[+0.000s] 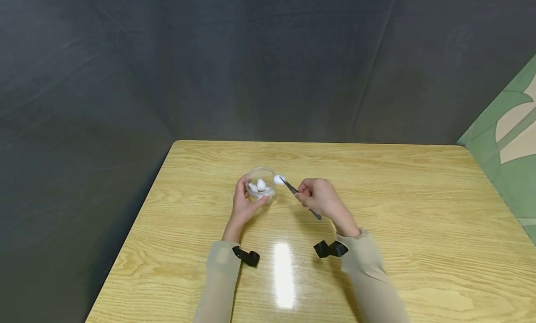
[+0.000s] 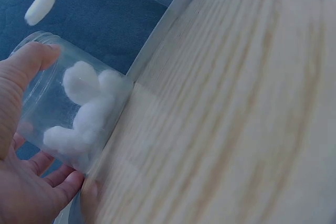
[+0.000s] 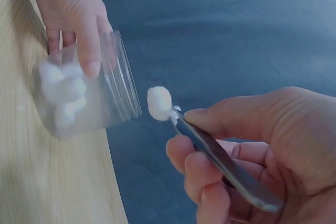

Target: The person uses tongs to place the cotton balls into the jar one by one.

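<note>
My left hand (image 1: pixel 244 205) grips a clear plastic jar (image 2: pixel 50 106) by its side, thumb on one side and fingers on the other. The jar has no lid on it, and several white cotton balls (image 2: pixel 92 116) lie in its bottom. In my right hand (image 1: pixel 322 197) is a pair of dark metal tweezers (image 3: pixel 233 174), pinched between thumb and fingers. Their tips hold one cotton ball (image 3: pixel 159 103) just outside the jar's mouth, to the right of the rim in the head view.
Both hands work above a light wood-grain table (image 1: pixel 398 197). A dark cloth (image 1: pixel 268 67) hangs behind its far edge and along the left. At the right is a green and beige patterned surface (image 1: pixel 512 141). Black wrist cameras (image 1: pixel 331 249) sit at both cuffs.
</note>
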`<control>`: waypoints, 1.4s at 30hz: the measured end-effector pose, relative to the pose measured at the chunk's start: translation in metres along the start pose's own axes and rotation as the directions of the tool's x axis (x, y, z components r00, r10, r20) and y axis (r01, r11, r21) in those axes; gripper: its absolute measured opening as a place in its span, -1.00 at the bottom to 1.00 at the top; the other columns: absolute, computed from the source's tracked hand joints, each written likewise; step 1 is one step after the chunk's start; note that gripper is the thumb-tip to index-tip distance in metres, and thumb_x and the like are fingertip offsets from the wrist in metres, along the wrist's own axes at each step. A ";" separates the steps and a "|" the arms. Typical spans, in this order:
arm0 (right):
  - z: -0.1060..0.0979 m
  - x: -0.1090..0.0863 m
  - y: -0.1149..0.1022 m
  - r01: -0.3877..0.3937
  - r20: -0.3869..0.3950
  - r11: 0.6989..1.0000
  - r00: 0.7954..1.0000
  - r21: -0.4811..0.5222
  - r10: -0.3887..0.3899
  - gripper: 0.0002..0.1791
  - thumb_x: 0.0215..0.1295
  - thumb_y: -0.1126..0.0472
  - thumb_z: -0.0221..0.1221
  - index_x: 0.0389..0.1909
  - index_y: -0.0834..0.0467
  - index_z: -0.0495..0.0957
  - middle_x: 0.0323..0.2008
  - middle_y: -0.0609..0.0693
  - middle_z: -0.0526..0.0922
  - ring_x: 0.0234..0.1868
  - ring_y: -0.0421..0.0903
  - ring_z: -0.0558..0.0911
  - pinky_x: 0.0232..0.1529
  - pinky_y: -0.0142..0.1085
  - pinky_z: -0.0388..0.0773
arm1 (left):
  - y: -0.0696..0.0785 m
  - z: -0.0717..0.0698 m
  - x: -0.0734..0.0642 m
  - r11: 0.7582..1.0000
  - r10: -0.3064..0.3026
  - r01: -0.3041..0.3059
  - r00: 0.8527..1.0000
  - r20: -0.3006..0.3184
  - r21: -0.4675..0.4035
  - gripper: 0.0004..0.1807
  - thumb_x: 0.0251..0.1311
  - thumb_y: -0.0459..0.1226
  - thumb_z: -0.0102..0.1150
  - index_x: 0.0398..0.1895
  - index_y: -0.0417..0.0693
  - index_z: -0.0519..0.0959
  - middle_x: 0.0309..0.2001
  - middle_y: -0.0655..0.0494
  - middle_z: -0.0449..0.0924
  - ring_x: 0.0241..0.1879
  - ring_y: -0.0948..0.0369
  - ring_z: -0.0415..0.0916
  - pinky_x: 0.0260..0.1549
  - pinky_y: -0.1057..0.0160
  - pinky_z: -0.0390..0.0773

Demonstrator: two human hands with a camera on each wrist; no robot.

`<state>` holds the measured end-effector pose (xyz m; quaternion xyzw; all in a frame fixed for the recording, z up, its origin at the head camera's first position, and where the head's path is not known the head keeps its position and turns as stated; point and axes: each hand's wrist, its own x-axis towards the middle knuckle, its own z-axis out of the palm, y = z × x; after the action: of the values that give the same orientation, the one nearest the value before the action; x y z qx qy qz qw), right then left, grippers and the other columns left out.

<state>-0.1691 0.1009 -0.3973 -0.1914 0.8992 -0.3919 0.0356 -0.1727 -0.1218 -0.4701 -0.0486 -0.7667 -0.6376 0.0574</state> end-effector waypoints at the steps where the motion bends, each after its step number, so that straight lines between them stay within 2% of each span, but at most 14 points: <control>1: 0.001 0.001 -0.001 0.000 0.002 1.000 1.000 -0.001 0.000 -0.89 0.18 0.32 0.20 -0.51 0.23 0.54 -0.72 -0.11 0.50 -0.72 -0.22 0.41 -0.66 -0.36 0.35 | 0.000 0.000 0.000 1.000 -0.001 0.001 1.000 -0.001 0.000 -0.15 -0.05 -0.46 0.34 0.31 -0.39 0.11 0.21 -0.40 0.20 0.15 -0.21 0.22 0.10 -0.17 0.25; 12: 0.012 0.013 -0.017 0.014 0.018 0.999 1.000 -0.031 -0.013 -0.88 0.17 0.30 0.22 -0.53 0.22 0.55 -0.72 -0.11 0.51 -0.71 -0.24 0.44 -0.62 -0.37 0.38 | 0.001 0.001 0.000 1.000 0.004 -0.004 1.000 0.001 -0.005 -0.16 -0.05 -0.47 0.32 0.31 -0.39 0.10 0.21 -0.41 0.17 0.17 -0.23 0.19 0.12 -0.17 0.23; 26: 0.020 0.018 -0.016 -0.018 0.037 0.999 0.999 -0.045 0.019 -0.85 0.17 0.26 0.23 -0.53 0.22 0.54 -0.69 -0.08 0.53 -0.68 -0.22 0.45 -0.59 -0.36 0.40 | 0.003 0.003 -0.002 1.000 0.017 -0.017 1.000 -0.013 0.013 -0.15 -0.07 -0.49 0.34 0.30 -0.40 0.11 0.20 -0.43 0.20 0.16 -0.23 0.20 0.11 -0.17 0.24; 35: 0.021 0.019 -0.015 -0.077 0.044 0.993 0.996 -0.089 0.081 -0.81 0.18 0.21 0.24 -0.57 0.19 0.53 -0.70 -0.08 0.50 -0.69 -0.22 0.42 -0.60 -0.37 0.36 | 0.002 0.003 -0.002 1.000 0.013 -0.013 1.000 -0.003 0.019 -0.15 -0.06 -0.47 0.35 0.31 -0.39 0.10 0.21 -0.44 0.18 0.17 -0.24 0.20 0.12 -0.16 0.25; 42: 0.019 0.015 -0.014 -0.080 0.028 0.992 0.996 -0.097 0.083 -0.82 0.18 0.21 0.24 -0.55 0.19 0.54 -0.71 -0.08 0.50 -0.69 -0.21 0.43 -0.60 -0.35 0.36 | 0.002 0.003 -0.002 1.000 0.017 -0.017 1.000 -0.006 0.016 -0.15 -0.05 -0.46 0.35 0.31 -0.38 0.10 0.21 -0.43 0.19 0.17 -0.24 0.20 0.11 -0.17 0.24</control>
<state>-0.1745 0.0740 -0.3990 -0.1623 0.9232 -0.3437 0.0567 -0.1709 -0.1190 -0.4693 -0.0525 -0.7710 -0.6313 0.0657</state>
